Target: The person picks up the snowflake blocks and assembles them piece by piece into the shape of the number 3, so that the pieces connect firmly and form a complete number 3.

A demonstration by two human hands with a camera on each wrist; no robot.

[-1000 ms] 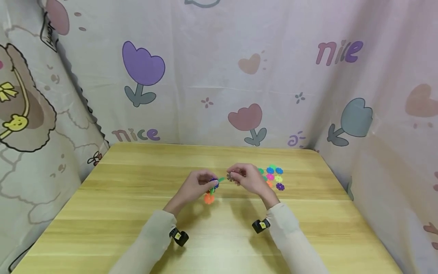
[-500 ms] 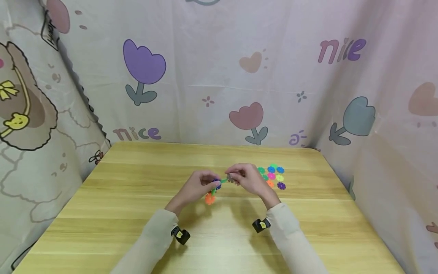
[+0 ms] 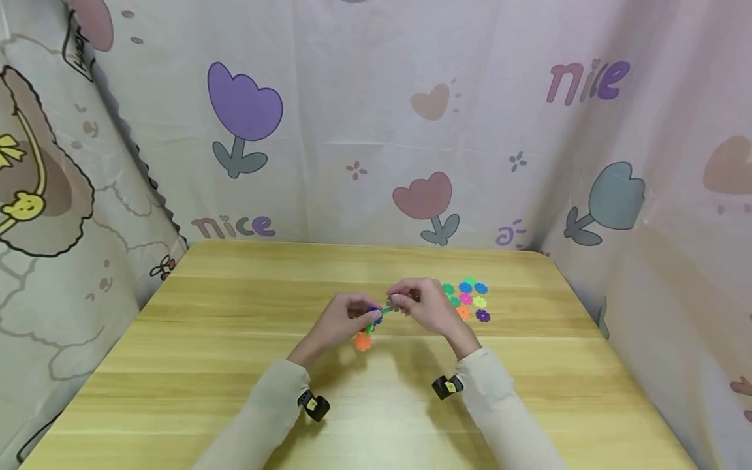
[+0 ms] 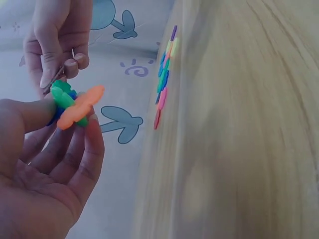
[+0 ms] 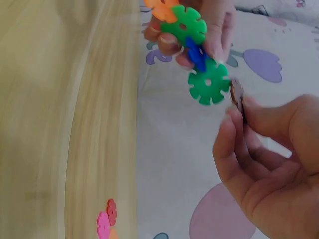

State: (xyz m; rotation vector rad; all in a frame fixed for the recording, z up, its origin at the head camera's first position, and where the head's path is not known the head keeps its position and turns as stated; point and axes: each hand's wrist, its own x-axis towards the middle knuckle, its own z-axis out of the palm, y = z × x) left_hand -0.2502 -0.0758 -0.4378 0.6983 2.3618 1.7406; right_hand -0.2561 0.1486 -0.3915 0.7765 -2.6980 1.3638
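The left hand pinches a chain of notched discs above the table; in the right wrist view it runs from an orange disc through a green disc and a blue disc to another green disc. Between thumb and fingers, the right hand pinches a brown disc edge-on at that last green disc's rim. Whether the two are slotted together I cannot tell. The orange disc faces the left wrist camera.
Several loose discs lie on the wooden table just right of the right hand, among them a purple disc, a yellow disc and a pink disc. A patterned curtain hangs behind the table and at its sides.
The left hand has moved slightly right with the chain, whose green end disc now meets the brown disc; a gap stood between them a second ago. The right hand has barely moved.
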